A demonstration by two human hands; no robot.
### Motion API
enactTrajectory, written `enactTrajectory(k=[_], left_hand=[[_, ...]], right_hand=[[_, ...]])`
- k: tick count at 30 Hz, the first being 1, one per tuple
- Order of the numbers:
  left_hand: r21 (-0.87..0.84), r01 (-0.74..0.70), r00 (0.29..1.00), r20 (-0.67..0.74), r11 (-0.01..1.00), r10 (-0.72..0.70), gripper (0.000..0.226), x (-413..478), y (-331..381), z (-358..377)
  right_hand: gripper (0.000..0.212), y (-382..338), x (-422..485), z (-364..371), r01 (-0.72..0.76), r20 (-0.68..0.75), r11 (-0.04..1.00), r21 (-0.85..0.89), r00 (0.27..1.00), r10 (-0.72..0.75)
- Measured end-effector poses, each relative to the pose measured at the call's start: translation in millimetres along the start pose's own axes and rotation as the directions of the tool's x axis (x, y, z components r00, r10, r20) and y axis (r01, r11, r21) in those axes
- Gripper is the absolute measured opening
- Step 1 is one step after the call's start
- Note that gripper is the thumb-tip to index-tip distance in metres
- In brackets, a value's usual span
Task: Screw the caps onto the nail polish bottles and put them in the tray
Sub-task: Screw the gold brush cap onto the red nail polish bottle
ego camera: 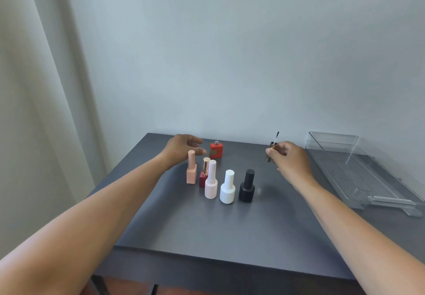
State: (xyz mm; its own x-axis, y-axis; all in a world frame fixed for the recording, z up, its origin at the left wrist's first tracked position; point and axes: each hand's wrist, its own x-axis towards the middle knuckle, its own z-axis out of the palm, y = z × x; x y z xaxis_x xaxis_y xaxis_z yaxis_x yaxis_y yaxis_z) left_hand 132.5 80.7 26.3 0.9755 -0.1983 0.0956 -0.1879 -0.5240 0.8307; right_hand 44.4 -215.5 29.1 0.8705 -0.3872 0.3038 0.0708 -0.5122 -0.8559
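Observation:
A square red bottle [216, 150] stands uncapped near the table's far edge. My left hand [181, 148] hovers just left of it, fingers apart and curled toward it, holding nothing. My right hand [291, 159] grips a gold brush cap [273, 145] with its thin brush pointing up. In a group at mid-table stand several capped bottles: a peach one [191, 168], a dark red one with a gold cap [204, 175], a pale pink one [211, 180], a white one [227, 187] and a black one [247, 186]. The clear tray [368, 172] lies at the right.
The dark grey table [207, 225] stands against a plain wall, with a curtain [34, 110] to the left. The tray's handle [395, 202] points toward me near the table's right side.

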Motion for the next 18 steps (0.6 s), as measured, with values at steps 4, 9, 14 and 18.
enactTrajectory(k=[4, 9, 14, 18], left_hand=[[0.021, -0.008, 0.998, 0.061, 1.0, 0.007, 0.051, 17.6, 2.6, 11.0], [0.086, -0.01, 0.997, 0.075, 0.996, 0.004, 0.053, 33.5, 2.6, 20.9], [0.118, -0.009, 0.999, 0.042, 0.993, 0.004, 0.035, 41.8, 2.8, 29.1], [0.105, -0.006, 1.0, 0.009, 0.994, 0.005, 0.024, 43.5, -2.3, 32.1]], right_hand=[[0.006, -11.8, -5.0, 5.0, 0.042, 0.044, 0.999, 0.024, 0.998, -0.043], [0.006, -22.4, -7.7, 11.2, 0.076, 0.079, 0.995, 0.065, 0.994, -0.081], [0.005, -28.9, -9.7, 19.0, 0.093, 0.098, 0.993, 0.075, 0.99, -0.1], [0.006, -28.9, -10.8, 19.9, 0.081, 0.096, 0.995, 0.064, 0.992, -0.087]])
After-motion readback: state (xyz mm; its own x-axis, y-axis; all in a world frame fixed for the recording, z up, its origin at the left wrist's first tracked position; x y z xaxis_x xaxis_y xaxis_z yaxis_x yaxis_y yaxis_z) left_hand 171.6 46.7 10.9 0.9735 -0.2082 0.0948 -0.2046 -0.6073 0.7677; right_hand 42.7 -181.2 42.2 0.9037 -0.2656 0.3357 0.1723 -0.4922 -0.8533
